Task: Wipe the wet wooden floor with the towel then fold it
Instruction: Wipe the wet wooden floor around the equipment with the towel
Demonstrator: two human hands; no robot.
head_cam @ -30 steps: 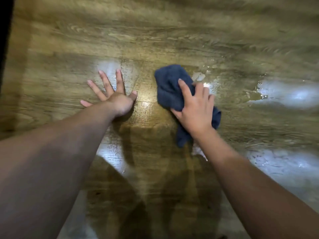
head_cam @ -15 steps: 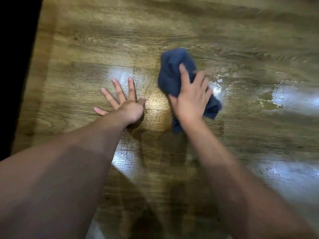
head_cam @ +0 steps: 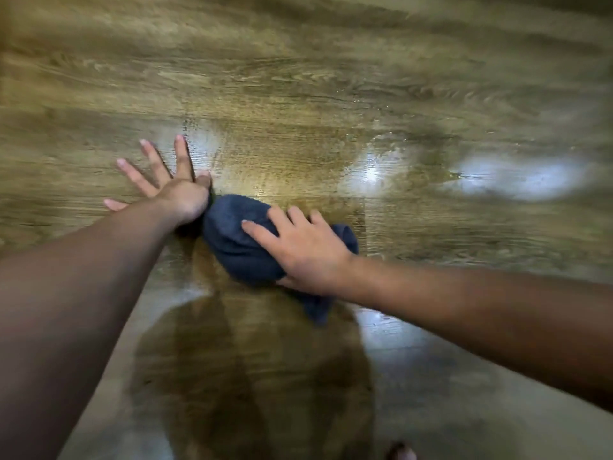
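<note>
A bunched dark blue towel (head_cam: 238,240) lies on the wooden floor (head_cam: 298,78) in the middle of the view. My right hand (head_cam: 302,250) presses down on top of it, fingers spread over the cloth and thumb tucked under its near edge. My left hand (head_cam: 166,184) rests flat on the floor just left of the towel, fingers splayed, holding nothing; the towel's left end touches its wrist. Wet, shiny patches (head_cam: 374,171) show on the boards to the right of the towel.
A larger glossy wet patch (head_cam: 517,174) reflects light at the far right. More sheen lies on the near floor (head_cam: 381,327) beside my right forearm. A toe (head_cam: 399,453) shows at the bottom edge. My shadow darkens the boards below the towel.
My right hand has dragged the towel toward me and to the left, up against my left wrist. My left hand has stayed planted on the floor.
</note>
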